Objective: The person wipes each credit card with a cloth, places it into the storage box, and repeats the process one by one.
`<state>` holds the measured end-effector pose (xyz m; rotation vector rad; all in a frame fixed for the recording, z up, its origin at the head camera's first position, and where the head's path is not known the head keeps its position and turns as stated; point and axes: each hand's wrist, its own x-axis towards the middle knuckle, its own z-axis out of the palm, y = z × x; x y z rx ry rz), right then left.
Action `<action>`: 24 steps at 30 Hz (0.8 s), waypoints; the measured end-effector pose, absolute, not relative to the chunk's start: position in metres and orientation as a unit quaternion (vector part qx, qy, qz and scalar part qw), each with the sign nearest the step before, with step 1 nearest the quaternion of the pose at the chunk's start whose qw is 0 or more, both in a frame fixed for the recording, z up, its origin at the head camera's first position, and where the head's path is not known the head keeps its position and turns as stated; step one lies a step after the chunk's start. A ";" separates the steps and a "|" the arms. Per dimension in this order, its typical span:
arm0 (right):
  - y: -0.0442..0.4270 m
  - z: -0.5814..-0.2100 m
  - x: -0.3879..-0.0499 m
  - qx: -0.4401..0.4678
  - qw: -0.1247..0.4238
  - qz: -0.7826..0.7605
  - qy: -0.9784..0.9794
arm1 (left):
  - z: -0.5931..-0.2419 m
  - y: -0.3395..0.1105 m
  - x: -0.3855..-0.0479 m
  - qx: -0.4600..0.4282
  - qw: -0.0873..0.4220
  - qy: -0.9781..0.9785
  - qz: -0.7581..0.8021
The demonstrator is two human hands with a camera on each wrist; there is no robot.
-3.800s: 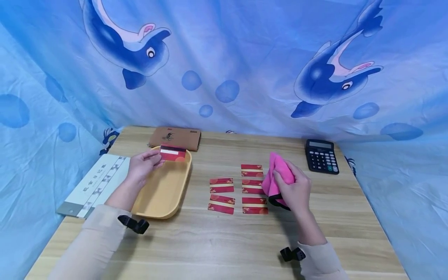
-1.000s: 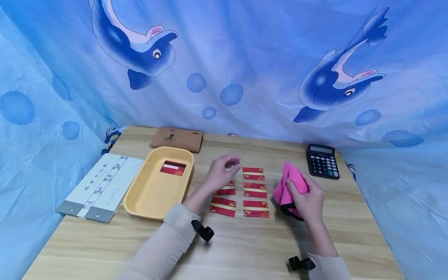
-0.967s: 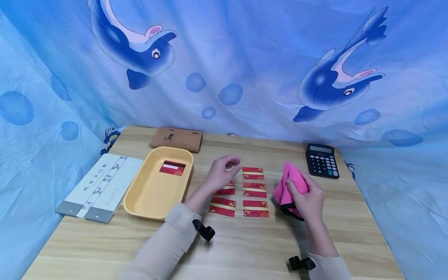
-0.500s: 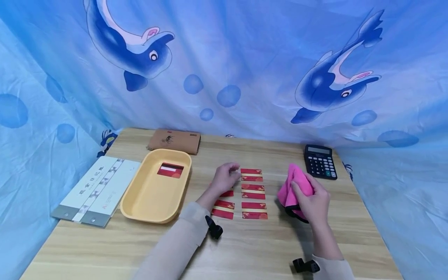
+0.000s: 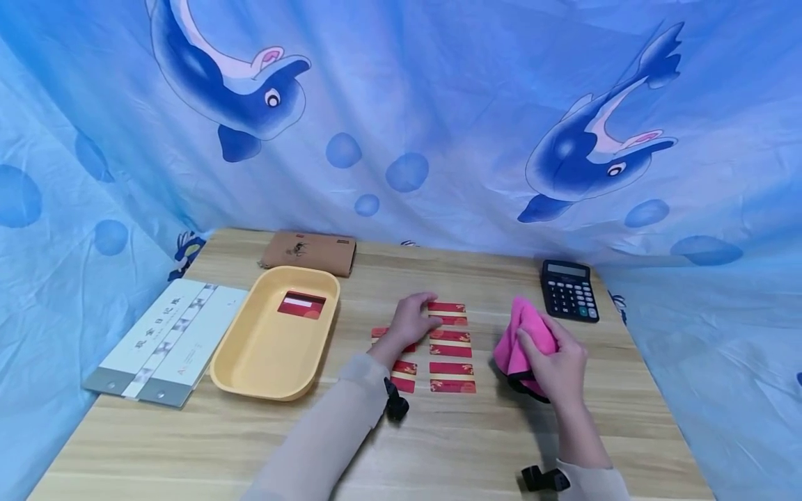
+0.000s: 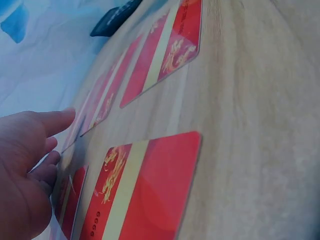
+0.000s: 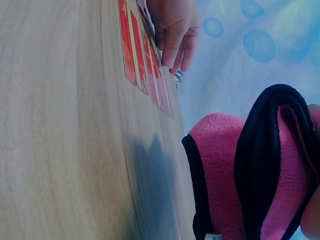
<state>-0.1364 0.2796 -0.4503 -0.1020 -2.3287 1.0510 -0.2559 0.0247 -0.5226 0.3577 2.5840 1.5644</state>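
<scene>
Right hand (image 5: 560, 358) still grips the pink cloth (image 5: 523, 342) above the worktop (image 5: 470, 445)! Farther out, left hand (image 5: 410, 320) has slid across to the far card (image 5: 451, 313), pinching or merely touching, can't tell. The earlier-held card (image 5: 302, 305) now lies in the tray (image 5: 269, 355). Left sleeve (image 5: 338, 417) and wrist partly hide two left cards (image 5: 407, 369).

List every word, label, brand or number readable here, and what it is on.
"现金日记账", as best it reads: white book.
"A", or a red mark like it: same book; print beside it too small to read.
Calculator: key markings too small to read surely.
Red cards: small print, too blurred.
Tag on the pink cloth: too small.
Brown wallet: tiny marks, unreadable.
</scene>
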 end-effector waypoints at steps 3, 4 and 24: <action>0.279 -0.451 -0.137 -0.028 0.290 0.392 -0.872 | -0.523 0.025 -0.258 0.125 0.055 0.858 0.496; 0.279 -0.451 -0.137 -0.025 0.290 0.392 -0.873 | -0.523 0.024 -0.259 0.129 0.055 0.861 0.488; 0.282 -0.456 -0.136 -0.017 0.287 0.394 -0.873 | -0.521 0.012 -0.269 0.161 0.068 0.868 0.465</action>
